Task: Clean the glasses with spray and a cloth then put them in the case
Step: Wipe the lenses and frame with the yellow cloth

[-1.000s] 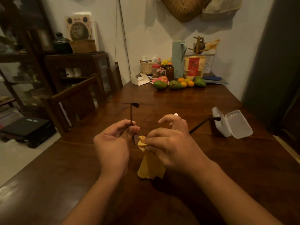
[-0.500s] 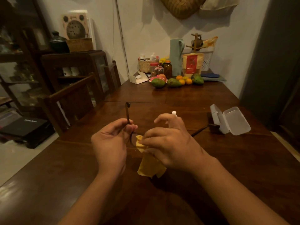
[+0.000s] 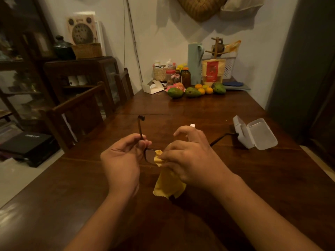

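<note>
My left hand [image 3: 121,158] pinches the dark-framed glasses [image 3: 140,127] at the left hinge, one temple standing up above my fingers. My right hand [image 3: 190,158] pinches the yellow cloth [image 3: 168,180] against a lens, and the rest of the cloth hangs down toward the table. The other temple juts out to the right behind that hand. A white cap of the spray bottle [image 3: 192,125] shows just above my right fingers; the bottle's body is hidden. The white glasses case [image 3: 253,134] lies open on the table to the right.
The dark wooden table [image 3: 235,196] runs from me to the wall. At its far end stand mangoes and oranges [image 3: 194,91], jars, a basket, a pale green jug and a small white box [image 3: 154,87]. Wooden chairs [image 3: 78,113] line the left side.
Both hands and the glasses stay in nearly the same spot over the table. The cloth has shifted slightly on the lens under my right fingers.
</note>
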